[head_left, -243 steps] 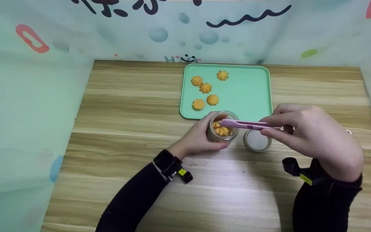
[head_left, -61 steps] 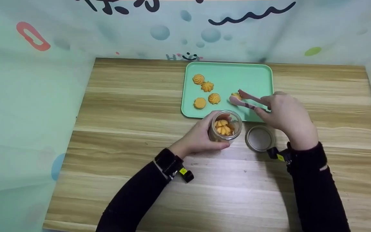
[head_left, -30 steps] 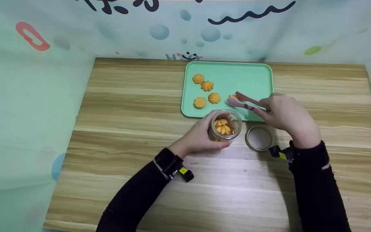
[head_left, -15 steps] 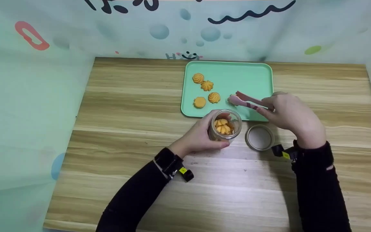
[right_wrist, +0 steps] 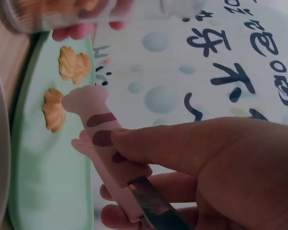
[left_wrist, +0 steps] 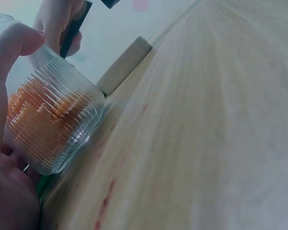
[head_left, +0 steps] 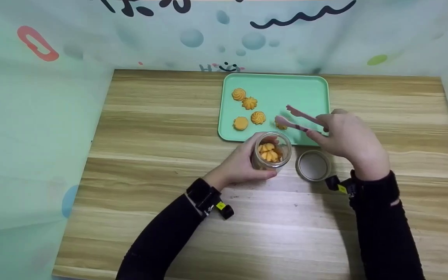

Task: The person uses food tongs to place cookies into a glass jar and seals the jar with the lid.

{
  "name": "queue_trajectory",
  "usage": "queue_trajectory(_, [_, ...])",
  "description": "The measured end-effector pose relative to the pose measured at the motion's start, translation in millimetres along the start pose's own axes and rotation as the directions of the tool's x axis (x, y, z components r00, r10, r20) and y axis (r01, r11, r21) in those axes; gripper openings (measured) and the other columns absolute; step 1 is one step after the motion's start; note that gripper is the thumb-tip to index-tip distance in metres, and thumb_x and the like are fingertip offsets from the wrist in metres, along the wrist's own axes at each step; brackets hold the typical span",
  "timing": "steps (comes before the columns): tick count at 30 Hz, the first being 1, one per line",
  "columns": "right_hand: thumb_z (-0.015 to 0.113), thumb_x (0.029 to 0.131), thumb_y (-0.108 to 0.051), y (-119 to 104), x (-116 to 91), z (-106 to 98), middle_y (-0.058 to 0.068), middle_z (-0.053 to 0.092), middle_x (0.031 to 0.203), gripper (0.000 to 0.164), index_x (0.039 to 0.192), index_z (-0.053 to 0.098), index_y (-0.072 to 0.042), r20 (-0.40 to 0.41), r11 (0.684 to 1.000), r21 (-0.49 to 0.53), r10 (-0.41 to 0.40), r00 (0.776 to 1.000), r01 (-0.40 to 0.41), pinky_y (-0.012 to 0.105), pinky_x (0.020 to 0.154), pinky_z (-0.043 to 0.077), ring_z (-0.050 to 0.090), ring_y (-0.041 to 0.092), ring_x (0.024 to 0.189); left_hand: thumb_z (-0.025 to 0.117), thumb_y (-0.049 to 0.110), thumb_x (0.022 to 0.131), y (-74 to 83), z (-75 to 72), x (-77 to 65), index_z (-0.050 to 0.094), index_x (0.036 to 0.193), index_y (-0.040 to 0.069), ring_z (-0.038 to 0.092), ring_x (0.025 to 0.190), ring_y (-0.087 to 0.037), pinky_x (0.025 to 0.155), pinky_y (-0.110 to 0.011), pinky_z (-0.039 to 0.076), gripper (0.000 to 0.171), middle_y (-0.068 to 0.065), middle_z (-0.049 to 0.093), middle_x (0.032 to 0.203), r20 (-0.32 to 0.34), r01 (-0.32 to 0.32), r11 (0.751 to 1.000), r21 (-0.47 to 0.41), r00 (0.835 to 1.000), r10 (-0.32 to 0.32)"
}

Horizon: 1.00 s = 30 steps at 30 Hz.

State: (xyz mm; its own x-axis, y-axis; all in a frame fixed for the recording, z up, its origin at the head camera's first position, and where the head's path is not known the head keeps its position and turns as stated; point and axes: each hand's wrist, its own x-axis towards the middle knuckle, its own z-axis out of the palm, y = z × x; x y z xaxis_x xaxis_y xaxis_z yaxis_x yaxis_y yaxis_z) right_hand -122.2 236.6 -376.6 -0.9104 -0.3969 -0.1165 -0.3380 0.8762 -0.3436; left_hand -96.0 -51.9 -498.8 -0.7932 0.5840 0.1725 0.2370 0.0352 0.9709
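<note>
My left hand (head_left: 243, 163) is wrapped around a ribbed glass jar (left_wrist: 53, 124), which stands upright with several cookies (head_left: 269, 153) inside. In my right hand (head_left: 352, 138) is a pair of pink tongs (right_wrist: 101, 129), pinched between thumb and fingers. The tongs' tips are spread apart over the green tray (head_left: 305, 89). One cookie (head_left: 280, 124) lies on the tray by the near tip, partly hidden under it. Several more piped cookies (head_left: 258, 118) lie on the tray's left half, one of them showing its flat side (head_left: 240, 123).
A round lid (head_left: 313, 166) lies inside-up on the wooden table (head_left: 161, 128), right of the jar and below the tray. Printed cloth walls (head_left: 286, 50) rise at the table's back and sides.
Eight seconds ago the tongs were in the jar's mouth; they have since moved to the tray. The back cookie now lies nearer the jar. In the last half second the tips have spread apart.
</note>
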Motion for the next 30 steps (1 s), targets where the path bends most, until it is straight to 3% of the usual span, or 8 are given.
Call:
queue_trajectory(6, [0.072, 0.105, -0.033, 1.8, 0.5, -0.1, 0.01, 0.062, 0.077, 0.033, 0.101, 0.071, -0.001, 0.061, 1.0, -0.004, 0.031, 0.998, -0.031, 0.046, 0.063, 0.044, 0.056, 0.031, 0.077, 0.099, 0.022, 0.08, -0.6, 0.2, 0.1, 0.048, 0.157, 0.015, 0.054, 0.143, -0.012, 0.128, -0.033, 0.035, 0.092, -0.008, 0.061, 0.154, 0.0, 0.008, 1.0, -0.001, 1.0, -0.008])
queue_trajectory(11, [0.072, 0.105, -0.032, 13.3, -5.5, -7.8, 0.011, 0.065, 0.08, 0.034, 0.105, 0.072, 0.001, 0.059, 0.996, -0.002, 0.091, 0.994, -0.091, 0.049, 0.064, 0.047, 0.057, 0.033, 0.078, 0.099, 0.022, 0.08, -0.3, 0.5, 0.5, 0.049, 0.156, 0.015, 0.055, 0.142, -0.012, 0.128, -0.033, 0.036, 0.092, -0.006, 0.062, 0.152, -0.002, -0.011, 1.0, 0.02, 1.0, 0.011])
queue_trajectory(17, [0.073, 0.105, -0.036, 20.1, -3.8, -9.4, 0.011, 0.063, 0.079, 0.037, 0.104, 0.069, 0.001, 0.078, 0.997, 0.014, 0.071, 0.994, -0.073, 0.045, 0.063, 0.045, 0.056, 0.031, 0.075, 0.099, 0.023, 0.08, -0.9, 0.3, -0.4, 0.049, 0.155, 0.014, 0.055, 0.141, -0.011, 0.128, -0.033, 0.037, 0.091, -0.004, 0.063, 0.15, -0.008, -0.019, 0.999, 0.031, 1.0, 0.019])
queue_trajectory(25, [0.071, 0.106, -0.038, 17.8, 1.9, -3.9, 0.003, 0.045, 0.068, 0.037, 0.1, 0.067, -0.002, 0.1, 0.996, 0.014, 0.086, 0.991, -0.088, 0.038, 0.058, 0.037, 0.048, 0.026, 0.068, 0.1, 0.022, 0.08, -0.6, 0.5, -0.5, 0.049, 0.156, 0.016, 0.055, 0.142, -0.012, 0.128, -0.033, 0.036, 0.092, -0.005, 0.062, 0.151, -0.003, -0.009, 1.0, 0.022, 1.0, 0.01])
queue_trajectory(30, [0.069, 0.107, -0.035, 16.8, 3.7, -1.3, 0.003, 0.045, 0.067, 0.035, 0.092, 0.065, -0.004, 0.081, 0.997, 0.005, 0.072, 0.994, -0.072, 0.039, 0.059, 0.038, 0.049, 0.026, 0.067, 0.1, 0.023, 0.08, 0.5, 0.3, 0.1, 0.049, 0.157, 0.015, 0.055, 0.142, -0.012, 0.128, -0.032, 0.035, 0.093, -0.005, 0.062, 0.151, -0.003, 0.001, 1.0, 0.026, 1.0, -0.001])
